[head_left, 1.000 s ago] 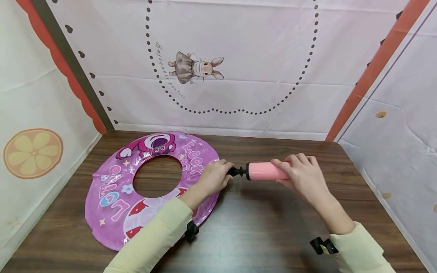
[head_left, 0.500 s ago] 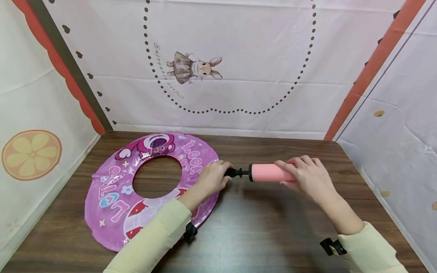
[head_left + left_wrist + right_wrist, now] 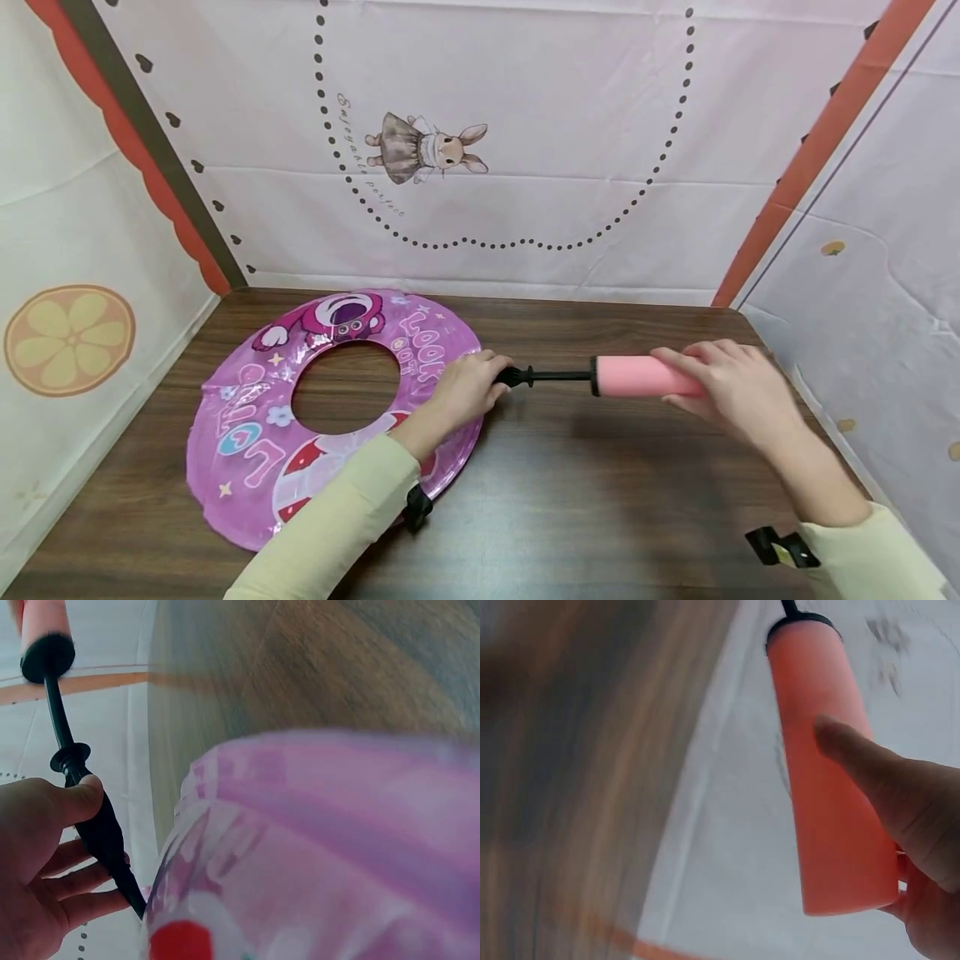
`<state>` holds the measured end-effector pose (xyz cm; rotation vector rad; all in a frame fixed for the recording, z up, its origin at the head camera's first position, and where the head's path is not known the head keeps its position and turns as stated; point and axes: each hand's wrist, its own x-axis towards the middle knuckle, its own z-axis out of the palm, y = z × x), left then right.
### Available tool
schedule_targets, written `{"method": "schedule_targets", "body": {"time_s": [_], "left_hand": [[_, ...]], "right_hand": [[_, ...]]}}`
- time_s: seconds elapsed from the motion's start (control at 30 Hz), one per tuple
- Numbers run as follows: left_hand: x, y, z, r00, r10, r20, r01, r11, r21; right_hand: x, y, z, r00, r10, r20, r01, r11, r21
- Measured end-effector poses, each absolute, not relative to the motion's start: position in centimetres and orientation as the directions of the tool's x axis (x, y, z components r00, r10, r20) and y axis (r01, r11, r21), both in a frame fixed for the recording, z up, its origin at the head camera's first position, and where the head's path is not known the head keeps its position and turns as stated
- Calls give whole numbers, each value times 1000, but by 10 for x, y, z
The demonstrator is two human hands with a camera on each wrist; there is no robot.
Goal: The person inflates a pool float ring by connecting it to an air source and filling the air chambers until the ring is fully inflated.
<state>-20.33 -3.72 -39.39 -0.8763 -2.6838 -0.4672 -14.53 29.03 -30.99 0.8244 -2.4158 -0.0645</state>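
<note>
Right hand [image 3: 742,393], fingers gripping the pink barrel [image 3: 641,376], is drawing it farther right, exposing more black rod [image 3: 562,376]; left hand [image 3: 465,388] is pinching the black end piece [image 3: 101,831] by the purple ring [image 3: 258,417] lying on the counter [image 3: 562,517]. Overpulling would be risking rod pull-out; weak pinching, slippage.

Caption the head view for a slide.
Left hand gripping the pump's black end, right hand holding its pink barrel, purple ring on the table.
</note>
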Motion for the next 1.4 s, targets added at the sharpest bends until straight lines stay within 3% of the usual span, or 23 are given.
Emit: {"method": "schedule_targets", "body": {"time_s": [0.13,0.5,0.73,1.1,1.27,1.4], "left_hand": [[-201,-34,-392,-743,549,383,643,745,178],[-198,-31,-396,-773,494,398,601,771,210],[-199,-33,-393,-810,471,350,564,789,244],[-198,-32,-392,-811,486,325,565,794,224],[-199,-34,-396,-798,490,351,572,800,182],[-196,-30,-396,-766,521,375,600,789,130]], "right_hand": [[-153,262,-321,-598,-621,507,-565,775,282],[-162,223,-336,-602,-615,510,-533,785,317],[-160,235,-333,-629,-604,489,-532,793,296],[-141,296,-304,-691,-544,476,-522,831,191],[-136,309,-302,-670,-534,516,-526,831,178],[-140,290,-315,-639,-579,506,-553,803,220]]}}
